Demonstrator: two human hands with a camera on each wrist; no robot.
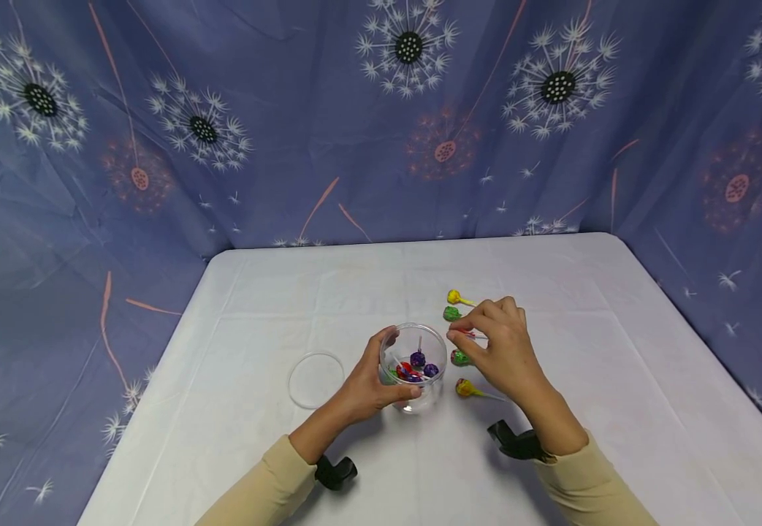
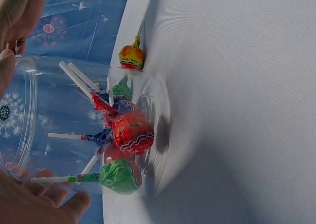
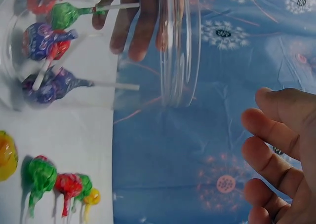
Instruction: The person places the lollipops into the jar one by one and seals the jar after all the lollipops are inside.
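Note:
My left hand (image 1: 370,383) grips a clear plastic jar (image 1: 428,398), thumb on the near side and fingers on the far side. The jar stands upright, its round mouth uncovered. Inside are several wrapped lollipops, among them a purple lollipop (image 1: 417,359), a red lollipop (image 2: 133,132) and a green lollipop (image 2: 121,177). To the jar's right, my right hand (image 1: 502,347) hovers over a row of lollipops, fingers loosely bent. In the right wrist view nothing shows between its thumb and fingers. Beneath it lies a red lollipop (image 3: 68,184), partly hidden in the head view.
In the row also lie a far yellow lollipop (image 1: 455,296), a green lollipop (image 1: 451,313), a red-green lollipop (image 1: 459,358) and a near yellow lollipop (image 1: 466,388). A clear ring-like lid (image 1: 291,381) lies left of the jar on the white table (image 1: 236,453). A patterned curtain (image 1: 288,146) hangs behind.

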